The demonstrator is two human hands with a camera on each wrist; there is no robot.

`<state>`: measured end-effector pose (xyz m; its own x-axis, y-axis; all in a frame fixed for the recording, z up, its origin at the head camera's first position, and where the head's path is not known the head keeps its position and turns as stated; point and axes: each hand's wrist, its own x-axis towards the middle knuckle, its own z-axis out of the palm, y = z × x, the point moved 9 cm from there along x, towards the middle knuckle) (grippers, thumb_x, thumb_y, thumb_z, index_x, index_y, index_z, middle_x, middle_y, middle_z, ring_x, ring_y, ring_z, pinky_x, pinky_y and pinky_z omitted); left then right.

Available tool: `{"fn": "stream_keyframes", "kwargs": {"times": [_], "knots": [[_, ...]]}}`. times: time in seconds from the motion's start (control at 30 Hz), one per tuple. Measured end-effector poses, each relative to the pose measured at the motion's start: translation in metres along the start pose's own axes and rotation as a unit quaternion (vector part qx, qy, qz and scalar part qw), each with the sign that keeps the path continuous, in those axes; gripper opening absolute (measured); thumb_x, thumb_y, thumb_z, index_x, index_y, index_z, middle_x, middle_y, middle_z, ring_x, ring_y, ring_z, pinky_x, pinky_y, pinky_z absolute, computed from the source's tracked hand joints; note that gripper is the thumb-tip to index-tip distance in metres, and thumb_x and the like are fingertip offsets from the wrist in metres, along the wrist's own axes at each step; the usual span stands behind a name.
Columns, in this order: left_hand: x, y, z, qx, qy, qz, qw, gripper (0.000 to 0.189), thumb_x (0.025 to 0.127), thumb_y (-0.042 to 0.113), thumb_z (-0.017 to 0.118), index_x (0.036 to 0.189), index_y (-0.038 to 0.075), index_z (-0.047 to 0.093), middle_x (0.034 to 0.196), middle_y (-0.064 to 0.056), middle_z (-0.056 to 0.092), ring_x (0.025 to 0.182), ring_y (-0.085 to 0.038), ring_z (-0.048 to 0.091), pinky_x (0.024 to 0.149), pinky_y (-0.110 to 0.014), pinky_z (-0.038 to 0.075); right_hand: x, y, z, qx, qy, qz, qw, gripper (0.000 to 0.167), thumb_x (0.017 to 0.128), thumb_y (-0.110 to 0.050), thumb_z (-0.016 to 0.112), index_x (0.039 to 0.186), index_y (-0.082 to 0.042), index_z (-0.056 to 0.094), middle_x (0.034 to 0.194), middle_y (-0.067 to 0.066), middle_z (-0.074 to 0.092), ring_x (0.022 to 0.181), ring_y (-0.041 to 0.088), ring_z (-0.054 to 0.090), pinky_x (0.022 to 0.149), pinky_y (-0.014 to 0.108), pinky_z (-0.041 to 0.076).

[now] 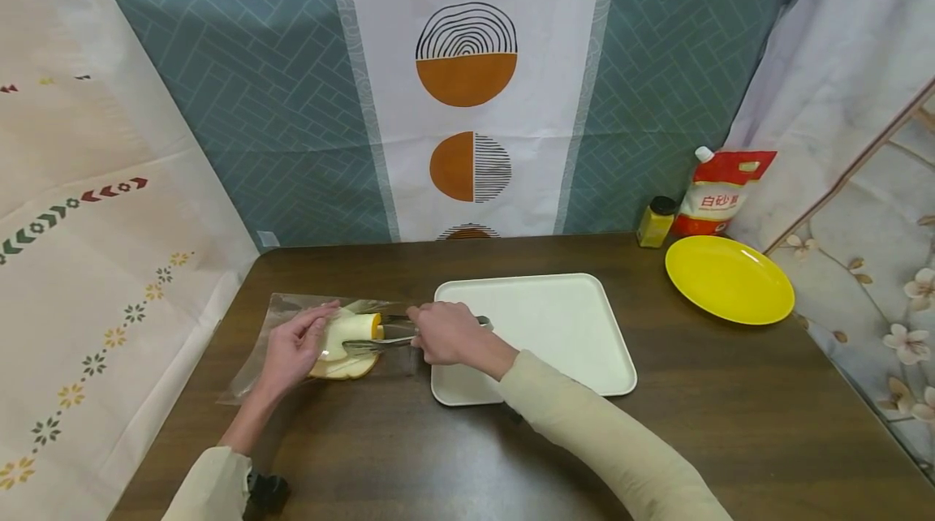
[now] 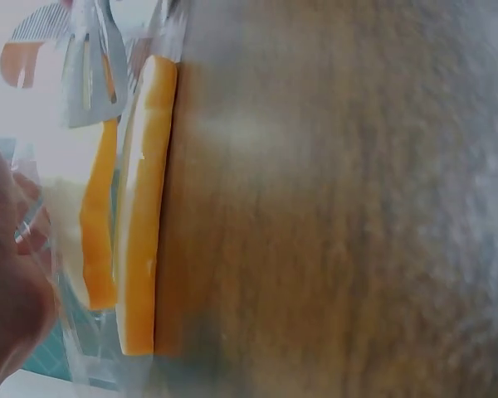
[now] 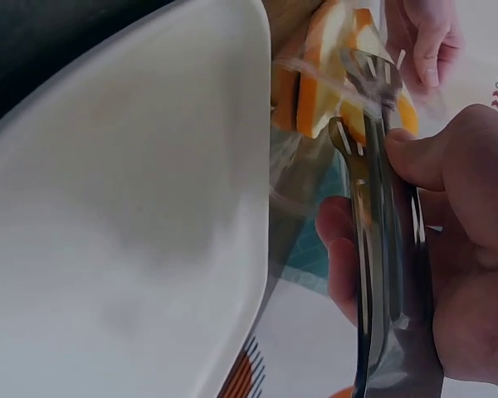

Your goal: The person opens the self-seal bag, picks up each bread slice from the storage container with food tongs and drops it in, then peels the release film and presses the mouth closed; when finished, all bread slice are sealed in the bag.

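Note:
My right hand grips metal tongs, their slotted tips pointing left. Those tips are at the upper bread slice, which has a pale face and an orange-brown crust. Beneath it a second bread slice lies flat, a thin gap between the two showing in the left wrist view. Around both slices is a clear plastic bag, its mouth toward the tongs. My left hand pinches the bag's film on the left side, beside the upper slice; part of its fingers shows through the film.
A white tray stands right of the bag, under my right forearm. At the back right are a yellow plate, a yellow jar with a black lid and a red-and-white pouch. Patterned cloths hang behind the dark wooden table.

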<state>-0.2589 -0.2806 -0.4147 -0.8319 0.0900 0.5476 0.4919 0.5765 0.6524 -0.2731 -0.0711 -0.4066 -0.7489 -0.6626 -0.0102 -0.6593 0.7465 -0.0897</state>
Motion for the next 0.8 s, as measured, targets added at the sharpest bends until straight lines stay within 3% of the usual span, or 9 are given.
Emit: {"fn": "stream_keyframes", "kwargs": {"times": [0.33,0.43,0.63,0.8], "knots": [[-0.002,-0.002,0.0,-0.011,0.007,-0.015,0.9998,0.023,0.1,-0.004,0.055,0.114,0.0,0.073,0.121,-0.014,0.069,0.118,-0.037,0.06,0.095,-0.009,0.039,0.002,-0.006,0.001,-0.002,0.005,-0.003,1.0,0.04,0.097,-0.032,0.065,0.13,-0.011,0.062,0.102,0.0,0.068,0.088,0.018,0.066,0.061,0.036,0.054],[-0.002,0.001,-0.001,-0.019,0.014,-0.011,0.9997,0.024,0.1,-0.005,0.055,0.114,-0.001,0.073,0.12,-0.015,0.069,0.119,-0.036,0.06,0.098,-0.011,0.038,0.004,-0.007,0.001,-0.007,0.008,0.0,0.9999,0.039,0.097,-0.032,0.065,0.13,-0.011,0.062,0.103,0.0,0.068,0.09,0.018,0.066,0.063,0.036,0.055],[-0.002,0.0,-0.002,-0.012,0.02,-0.022,0.9995,0.023,0.1,-0.003,0.056,0.115,0.0,0.073,0.121,-0.013,0.07,0.122,-0.011,0.058,0.102,-0.012,0.034,0.008,-0.012,0.001,-0.004,0.008,-0.007,0.9999,0.039,0.096,-0.032,0.066,0.129,-0.01,0.063,0.101,0.0,0.068,0.088,0.018,0.067,0.061,0.036,0.055],[-0.003,-0.001,-0.002,-0.019,0.019,-0.03,0.9992,0.024,0.1,-0.003,0.055,0.116,0.0,0.073,0.122,-0.014,0.069,0.121,-0.023,0.059,0.103,-0.012,0.034,0.011,-0.014,0.002,-0.011,0.005,-0.007,0.9999,0.04,0.096,-0.033,0.066,0.128,-0.01,0.062,0.102,0.001,0.068,0.088,0.018,0.067,0.061,0.036,0.055]]}}
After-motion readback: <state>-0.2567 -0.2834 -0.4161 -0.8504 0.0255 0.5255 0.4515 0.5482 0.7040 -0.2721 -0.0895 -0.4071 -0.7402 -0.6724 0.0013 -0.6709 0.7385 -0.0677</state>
